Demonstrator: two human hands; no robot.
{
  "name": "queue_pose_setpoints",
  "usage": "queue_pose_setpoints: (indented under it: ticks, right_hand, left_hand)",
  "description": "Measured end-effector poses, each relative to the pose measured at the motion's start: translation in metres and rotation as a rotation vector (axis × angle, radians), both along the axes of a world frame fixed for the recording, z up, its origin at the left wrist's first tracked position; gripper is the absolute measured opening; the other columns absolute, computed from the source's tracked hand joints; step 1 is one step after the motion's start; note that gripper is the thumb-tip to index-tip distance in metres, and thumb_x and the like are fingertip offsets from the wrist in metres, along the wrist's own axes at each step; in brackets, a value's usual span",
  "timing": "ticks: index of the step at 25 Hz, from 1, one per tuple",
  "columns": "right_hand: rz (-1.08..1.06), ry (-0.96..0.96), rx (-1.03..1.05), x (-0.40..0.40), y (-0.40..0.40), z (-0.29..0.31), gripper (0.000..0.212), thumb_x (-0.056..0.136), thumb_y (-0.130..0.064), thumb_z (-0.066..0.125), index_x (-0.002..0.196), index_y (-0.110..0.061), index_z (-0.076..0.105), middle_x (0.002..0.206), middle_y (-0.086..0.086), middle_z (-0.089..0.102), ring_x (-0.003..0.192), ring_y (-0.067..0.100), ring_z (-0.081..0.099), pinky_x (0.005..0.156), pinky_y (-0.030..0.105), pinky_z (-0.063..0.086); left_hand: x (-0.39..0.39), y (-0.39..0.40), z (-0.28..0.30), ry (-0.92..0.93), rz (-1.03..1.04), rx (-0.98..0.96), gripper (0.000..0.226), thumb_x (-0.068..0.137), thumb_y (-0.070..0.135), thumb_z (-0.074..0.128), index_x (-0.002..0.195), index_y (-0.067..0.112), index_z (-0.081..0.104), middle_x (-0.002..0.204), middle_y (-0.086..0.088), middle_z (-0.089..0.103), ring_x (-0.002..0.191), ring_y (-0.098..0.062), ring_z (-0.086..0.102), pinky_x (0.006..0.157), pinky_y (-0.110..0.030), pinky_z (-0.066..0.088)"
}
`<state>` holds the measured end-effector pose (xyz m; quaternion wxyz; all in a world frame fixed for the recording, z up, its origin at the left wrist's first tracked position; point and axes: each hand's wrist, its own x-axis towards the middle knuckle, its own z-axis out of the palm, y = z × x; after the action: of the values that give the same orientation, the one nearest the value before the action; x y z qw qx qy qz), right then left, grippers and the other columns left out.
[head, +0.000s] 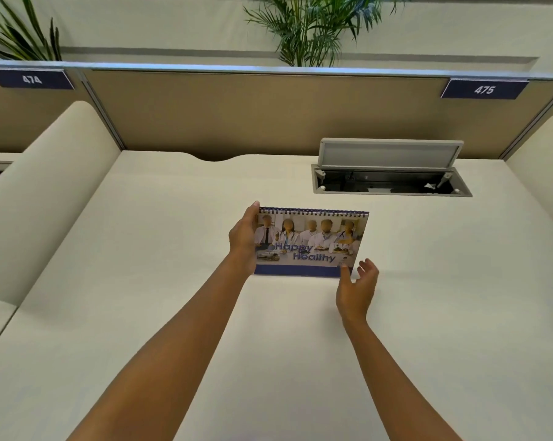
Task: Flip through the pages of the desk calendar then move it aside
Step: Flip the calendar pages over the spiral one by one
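Note:
The desk calendar (310,243) stands upright on the cream desk (173,281), spiral binding on top, its cover showing a group in white coats and the words "Happy Healthy". My left hand (244,238) grips the calendar's left edge, thumb near the top corner. My right hand (357,286) is at the lower right corner with fingers spread; its thumb tip touches the cover's bottom corner.
An open cable hatch (391,183) with its grey lid raised sits behind the calendar to the right. A tan partition (237,113) with labels 474 and 475 closes the back. Curved cream dividers stand at the left (46,192) and right.

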<state>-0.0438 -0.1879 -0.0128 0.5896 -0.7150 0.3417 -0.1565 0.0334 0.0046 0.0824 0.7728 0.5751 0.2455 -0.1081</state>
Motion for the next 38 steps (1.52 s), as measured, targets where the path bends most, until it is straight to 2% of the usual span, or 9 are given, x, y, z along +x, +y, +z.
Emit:
queue_pose_setpoints:
  ticks: [3,8,11,15,19,27,32,34,38]
  right_hand:
    - [0.099,0.058,0.019,-0.002,0.008,-0.002,0.061,0.093,-0.017,0.065,0.145,-0.010,0.034,0.149,0.012,0.043,0.135,0.029,0.044,0.108,0.040,0.041]
    - [0.126,0.127,0.039,-0.008,0.018,0.004,0.070,0.093,-0.019,0.065,0.152,-0.014,0.027,0.155,0.009,0.037,0.140,0.029,0.038,0.110,0.043,0.037]
    - [0.105,0.182,0.017,-0.015,0.017,0.010,0.064,0.094,-0.024,0.062,0.151,-0.014,0.033,0.155,0.009,0.038,0.140,0.030,0.038,0.111,0.043,0.037]
    - [-0.019,0.134,-0.025,-0.030,0.006,0.018,0.041,0.093,-0.026,0.064,0.131,-0.012,0.056,0.136,0.012,0.056,0.121,0.029,0.056,0.097,0.039,0.049]
    - [0.028,0.089,0.055,-0.047,-0.014,0.020,0.016,0.095,-0.023,0.063,0.109,-0.017,0.068,0.114,0.012,0.072,0.097,0.025,0.068,0.084,0.035,0.056]
    - [0.142,0.055,0.276,-0.050,-0.039,0.033,0.044,0.076,-0.024,0.083,0.115,-0.008,0.071,0.098,-0.001,0.074,0.096,0.020,0.070,0.091,0.037,0.056]
    - [0.167,0.066,0.126,-0.044,-0.033,0.038,0.022,0.072,-0.040,0.083,0.083,-0.023,0.075,0.086,-0.003,0.075,0.084,0.014,0.068,0.066,0.025,0.053]
    - [0.160,0.074,0.039,-0.040,-0.028,0.039,0.024,0.075,-0.043,0.080,0.083,-0.021,0.072,0.087,-0.003,0.075,0.082,0.012,0.068,0.063,0.024,0.051]
    - [0.046,0.024,-0.062,-0.034,-0.019,0.043,0.029,0.076,-0.036,0.082,0.093,-0.019,0.067,0.089,0.000,0.073,0.075,0.005,0.068,0.058,0.018,0.050]
  left_hand:
    - [0.000,0.002,0.002,-0.010,-0.067,-0.023,0.049,0.092,0.057,0.053,0.115,0.017,0.070,0.104,-0.007,0.077,0.098,-0.027,0.072,0.082,-0.044,0.058]
    - [-0.008,0.003,0.007,-0.011,-0.010,0.042,0.039,0.092,0.054,0.057,0.094,0.018,0.071,0.075,0.005,0.078,0.060,-0.003,0.072,0.040,-0.016,0.050]
    - [-0.009,0.005,0.008,-0.020,0.007,0.079,0.037,0.091,0.054,0.060,0.087,0.019,0.071,0.060,0.016,0.073,0.049,0.011,0.063,0.029,-0.010,0.040]
    - [-0.010,0.007,0.006,-0.014,-0.008,0.080,0.037,0.088,0.059,0.061,0.087,0.024,0.071,0.060,0.019,0.072,0.049,0.013,0.062,0.045,-0.020,0.048]
    - [-0.008,0.007,0.011,0.015,-0.005,0.142,0.038,0.087,0.061,0.060,0.089,0.025,0.072,0.051,0.025,0.066,0.045,0.008,0.061,0.052,-0.021,0.037]
    - [0.000,0.011,0.010,0.005,0.012,0.167,0.034,0.086,0.054,0.066,0.091,0.021,0.074,0.068,0.019,0.064,0.071,0.002,0.051,0.080,-0.036,0.029]
    - [0.001,0.011,0.010,0.009,-0.001,0.175,0.035,0.088,0.056,0.063,0.090,0.023,0.073,0.057,0.019,0.066,0.069,0.003,0.050,0.072,-0.029,0.034]
    - [0.000,0.011,0.010,0.008,-0.009,0.174,0.035,0.088,0.056,0.063,0.089,0.023,0.073,0.051,0.021,0.066,0.068,0.003,0.051,0.061,-0.024,0.034]
    - [-0.001,0.012,0.009,0.009,-0.002,0.168,0.034,0.086,0.056,0.065,0.086,0.023,0.073,0.053,0.020,0.066,0.071,0.003,0.050,0.065,-0.026,0.035]
